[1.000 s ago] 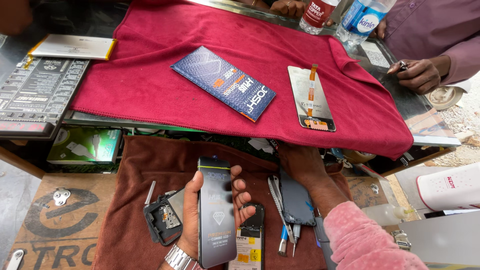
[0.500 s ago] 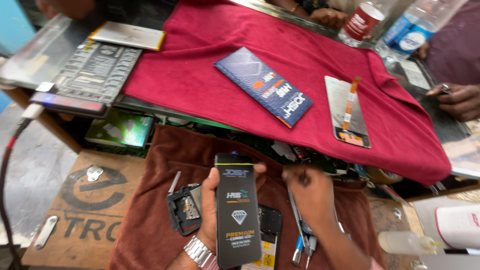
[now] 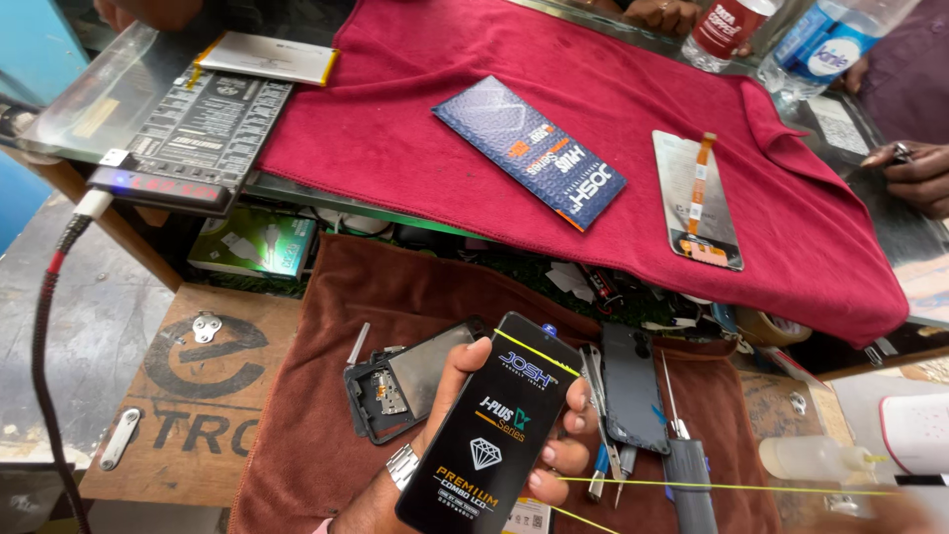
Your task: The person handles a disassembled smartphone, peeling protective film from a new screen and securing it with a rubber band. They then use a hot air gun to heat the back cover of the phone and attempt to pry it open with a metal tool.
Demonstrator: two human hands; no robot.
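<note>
Head view: left hand grips black screen (tilted).

On the red cloth lie 1 blue flat box and 1 screen panel with orange ribbon cable. A black tray sits at the left. 2 bottles stand at the far edge.

left hand gripping black replacement phone screen, held tilted over brown cloth. opened phone body lying just left of hand. dark phone back cover, tweezers and screwdriver lying to right. on red cloth above: blue flat box and bare display panel with orange flex cable, well apart. right hand out of frame.
</note>
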